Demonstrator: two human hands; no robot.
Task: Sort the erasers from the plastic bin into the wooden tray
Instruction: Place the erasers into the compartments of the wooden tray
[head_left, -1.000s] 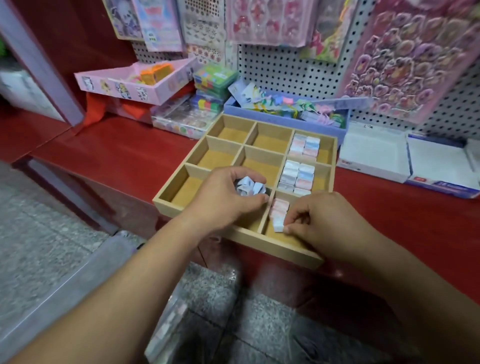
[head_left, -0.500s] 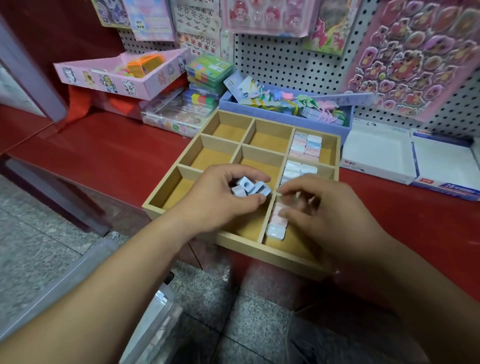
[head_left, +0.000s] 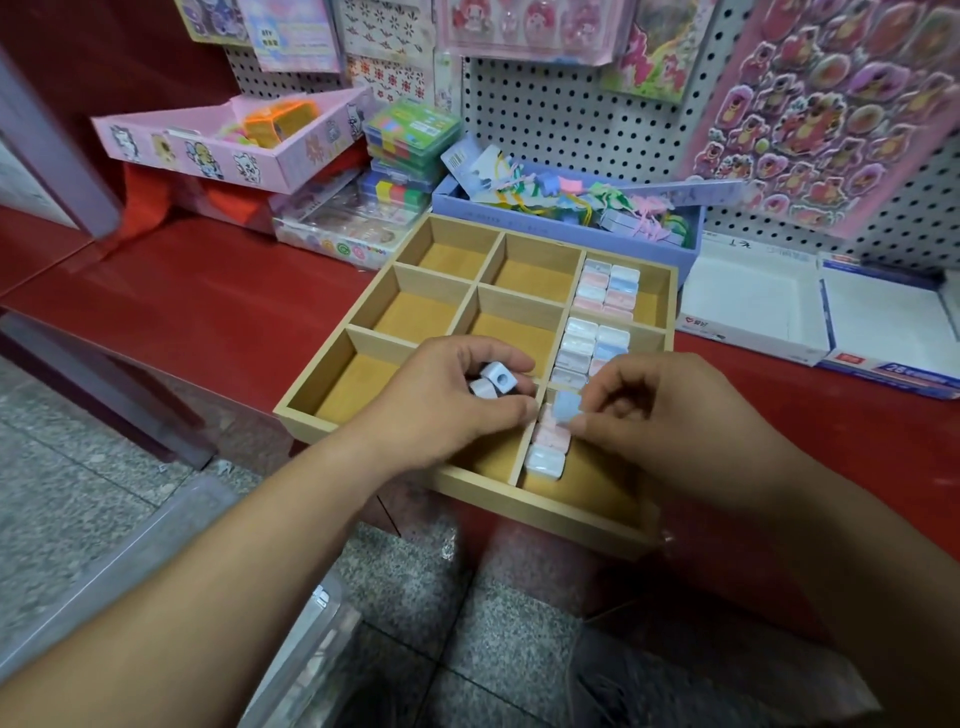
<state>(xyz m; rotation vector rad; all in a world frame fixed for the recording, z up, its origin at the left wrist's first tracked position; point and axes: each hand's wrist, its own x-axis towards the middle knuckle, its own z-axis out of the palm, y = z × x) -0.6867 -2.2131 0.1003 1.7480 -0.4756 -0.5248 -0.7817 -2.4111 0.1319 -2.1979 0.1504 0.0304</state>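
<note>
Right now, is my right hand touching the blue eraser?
Touching. The head view shows the right hand pinching the blue eraser between thumb and fingertips, over the near right compartment of the wooden tray.

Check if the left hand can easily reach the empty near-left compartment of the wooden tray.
Probably yes: the left hand is just beside that compartment, nothing lies between them, though its fingers hold pale erasers.
</note>
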